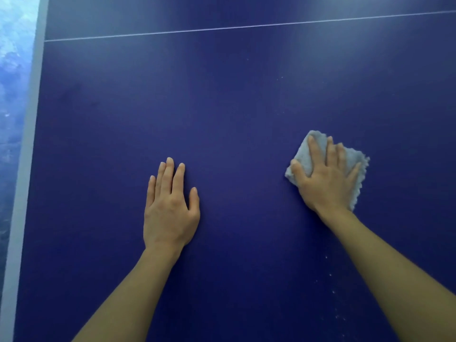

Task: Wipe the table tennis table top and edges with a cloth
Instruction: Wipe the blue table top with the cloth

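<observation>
A dark blue table tennis table top [234, 107] fills nearly the whole head view. Its left edge is marked by a pale band [29, 134] that runs from the top of the picture down to the bottom left corner; beyond it a mottled blue floor [12, 58] is seen. A thin white line [246, 26] crosses the surface far ahead of the hands, slanting slightly upward to the right.

The left hand [170, 208] is laid flat on the bare surface, palm down, with the fingers straight and close together and the thumb set a little apart; nothing is held by it. The right hand [325, 176] is spread over a pale grey-blue cloth [306, 154], which is pressed flat against the table top under the palm and splayed fingers. The thumb is bent against the cloth's left border. The cloth's fluffy fringe is seen past the fingertips and along the right side of the hand.

Wide open surface lies between the two hands, between the left hand and the pale band, and ahead up to the white line. Small white specks [330, 275] are scattered on the surface beside the right forearm, with a few fainter ones farther ahead.

The near and right edges of the table are cut off by the frame, and much of the cloth is hidden beneath the hand.
</observation>
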